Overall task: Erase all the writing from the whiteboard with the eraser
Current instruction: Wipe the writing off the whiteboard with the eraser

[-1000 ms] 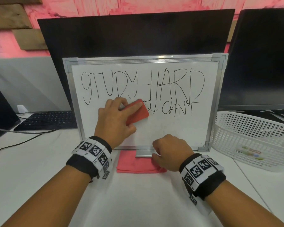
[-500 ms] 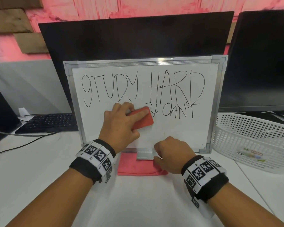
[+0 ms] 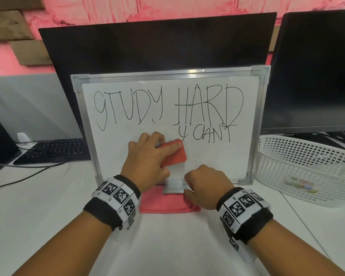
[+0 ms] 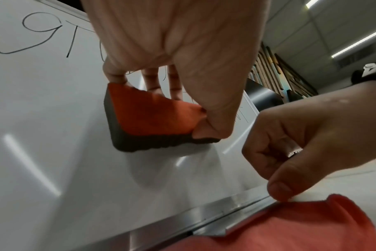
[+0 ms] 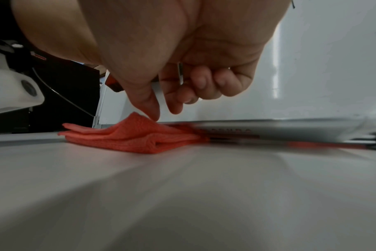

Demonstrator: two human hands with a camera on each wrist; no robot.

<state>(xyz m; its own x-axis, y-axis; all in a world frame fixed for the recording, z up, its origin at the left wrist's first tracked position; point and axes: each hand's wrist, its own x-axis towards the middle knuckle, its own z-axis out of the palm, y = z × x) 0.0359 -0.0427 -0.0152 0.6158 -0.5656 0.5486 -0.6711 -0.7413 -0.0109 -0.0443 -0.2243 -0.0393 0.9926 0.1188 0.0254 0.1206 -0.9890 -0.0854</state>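
Our left hand (image 3: 147, 160) has dragged the red felt-backed eraser (image 3: 174, 155) down and rightward across the aluminium-framed whiteboard (image 3: 217, 156), wiping away more lower-line letters; only "Y CAN'T" remains there.

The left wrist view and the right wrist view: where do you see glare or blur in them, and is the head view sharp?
Left wrist view: bright streaks of ceiling-light glare lie on the whiteboard; the eraser is fairly sharp. Right wrist view: the board's metal bottom edge is smeared, while the red cloth stays clearer. Head view: the writing reads sharp, with only small glints on the top frame.
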